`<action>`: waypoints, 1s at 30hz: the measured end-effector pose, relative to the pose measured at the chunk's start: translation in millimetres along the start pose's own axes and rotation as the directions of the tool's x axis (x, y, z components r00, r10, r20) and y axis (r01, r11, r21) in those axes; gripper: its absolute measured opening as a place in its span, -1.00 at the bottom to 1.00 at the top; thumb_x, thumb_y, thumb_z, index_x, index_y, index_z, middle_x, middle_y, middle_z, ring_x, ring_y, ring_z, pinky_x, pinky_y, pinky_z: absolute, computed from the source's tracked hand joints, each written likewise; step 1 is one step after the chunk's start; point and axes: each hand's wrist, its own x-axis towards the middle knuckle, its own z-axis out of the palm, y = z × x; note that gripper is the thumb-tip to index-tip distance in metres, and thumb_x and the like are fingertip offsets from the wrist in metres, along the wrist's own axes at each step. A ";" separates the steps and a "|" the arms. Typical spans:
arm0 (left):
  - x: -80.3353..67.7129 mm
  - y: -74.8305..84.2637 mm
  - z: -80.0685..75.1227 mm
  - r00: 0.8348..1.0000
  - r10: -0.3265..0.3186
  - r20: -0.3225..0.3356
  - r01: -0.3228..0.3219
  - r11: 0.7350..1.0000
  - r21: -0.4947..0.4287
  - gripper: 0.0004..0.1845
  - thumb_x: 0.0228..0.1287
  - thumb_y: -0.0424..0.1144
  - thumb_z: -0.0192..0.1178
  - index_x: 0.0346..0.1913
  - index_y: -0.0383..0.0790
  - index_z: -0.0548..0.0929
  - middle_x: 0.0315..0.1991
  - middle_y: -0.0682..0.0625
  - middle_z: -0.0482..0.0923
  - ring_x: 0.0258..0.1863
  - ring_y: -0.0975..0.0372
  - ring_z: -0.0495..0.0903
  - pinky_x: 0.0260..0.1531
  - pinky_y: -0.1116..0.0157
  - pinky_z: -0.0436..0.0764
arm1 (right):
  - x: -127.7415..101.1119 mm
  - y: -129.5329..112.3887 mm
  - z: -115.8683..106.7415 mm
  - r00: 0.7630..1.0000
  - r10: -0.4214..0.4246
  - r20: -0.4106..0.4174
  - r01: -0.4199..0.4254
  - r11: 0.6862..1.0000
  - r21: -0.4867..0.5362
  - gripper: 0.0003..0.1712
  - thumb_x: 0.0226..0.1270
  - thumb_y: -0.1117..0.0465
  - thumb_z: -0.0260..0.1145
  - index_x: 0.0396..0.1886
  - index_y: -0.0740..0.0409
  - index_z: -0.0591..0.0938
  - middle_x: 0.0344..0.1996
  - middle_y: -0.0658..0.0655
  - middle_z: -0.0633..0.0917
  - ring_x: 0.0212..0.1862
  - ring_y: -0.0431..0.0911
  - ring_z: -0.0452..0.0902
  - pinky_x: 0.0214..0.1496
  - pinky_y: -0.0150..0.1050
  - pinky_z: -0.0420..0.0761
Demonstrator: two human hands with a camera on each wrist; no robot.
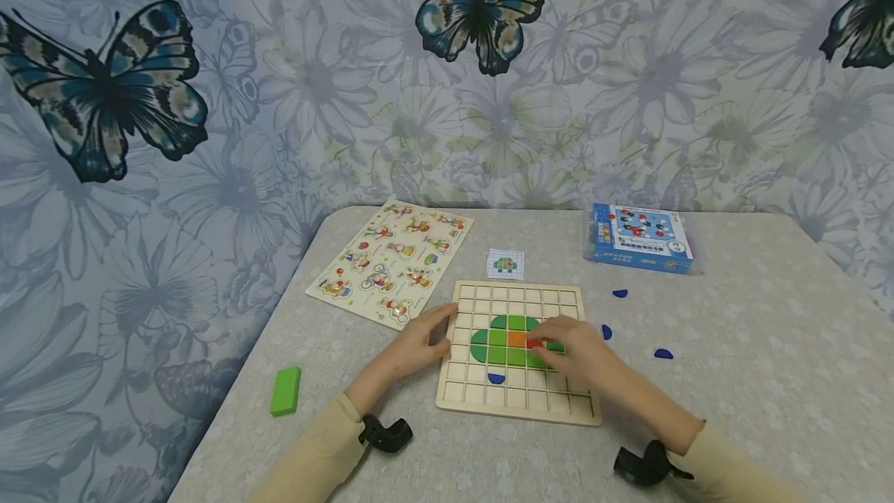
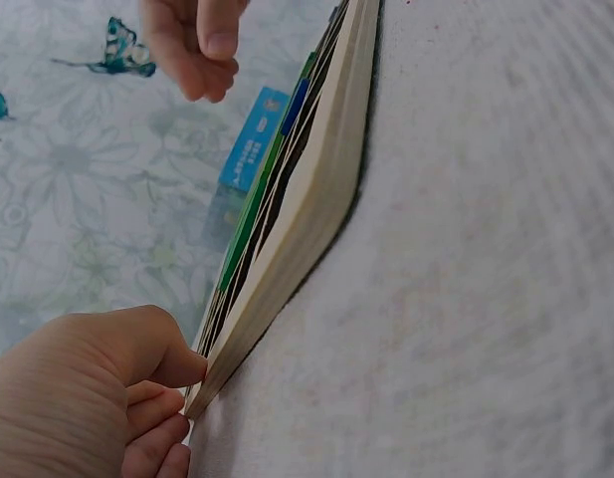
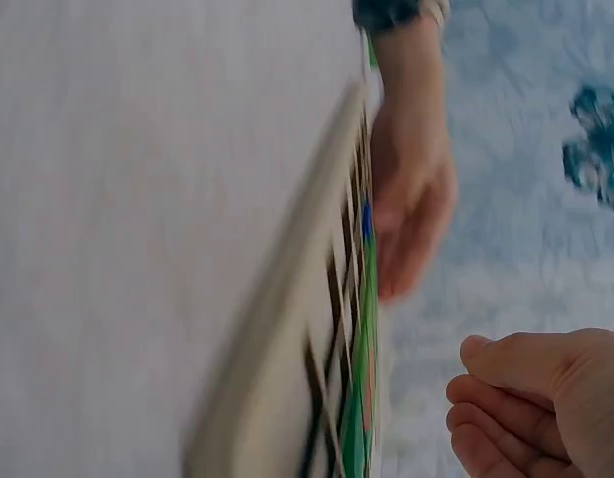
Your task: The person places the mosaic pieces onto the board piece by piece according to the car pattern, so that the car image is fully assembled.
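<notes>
A wooden grid board lies on the table, with bright green square tiles, rounded dark green pieces, an orange tile and a red tile in its cells. One blue half-round piece sits nearer its front. My left hand grips the board's left edge, thumb on top, as the left wrist view shows. Over the board's right half hovers my right hand, fingertips beside the red tile in the head view. Both wrist views show this hand raised off the board with loosely curled fingers and no piece visible.
Behind the board lies a small pattern card. A picture sheet is at back left, a blue box at back right. Several blue half-round pieces lie right of the board. A green block stands far left.
</notes>
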 end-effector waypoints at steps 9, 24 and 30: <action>-1.5 -1.6 -2.0 1.000 0.001 -0.004 -0.001 1.000 0.023 -0.33 0.24 -0.34 0.11 0.42 -0.32 0.21 0.38 -0.19 0.18 0.37 0.03 0.12 0.30 0.09 0.18 | -38.1 55.8 -30.5 0.964 0.227 -0.136 -0.246 0.959 -0.139 -0.73 0.06 0.32 0.44 -0.18 0.29 0.71 -0.30 0.13 0.69 -0.31 -0.04 0.58 -0.33 -0.12 0.57; 0.4 -1.3 -0.2 1.000 0.009 -0.007 -0.009 1.000 0.001 -0.33 0.22 -0.36 0.11 0.41 -0.33 0.21 0.37 -0.19 0.19 0.37 0.03 0.12 0.31 0.08 0.16 | -47.7 82.3 -29.2 0.974 0.119 -0.193 -0.152 0.974 -0.166 -0.67 -0.03 0.46 0.43 -0.17 0.35 0.70 -0.26 0.23 0.70 -0.21 0.11 0.62 -0.24 0.02 0.61; 1.0 -0.8 0.8 1.000 0.007 -0.010 -0.007 1.000 0.002 -0.33 0.21 -0.37 0.11 0.41 -0.34 0.22 0.37 -0.19 0.20 0.37 0.03 0.13 0.30 0.09 0.16 | -45.0 83.9 -27.7 0.968 0.140 -0.208 -0.170 0.976 -0.133 -0.74 0.00 0.47 0.42 -0.23 0.32 0.72 -0.30 0.20 0.71 -0.26 0.06 0.65 -0.29 -0.06 0.63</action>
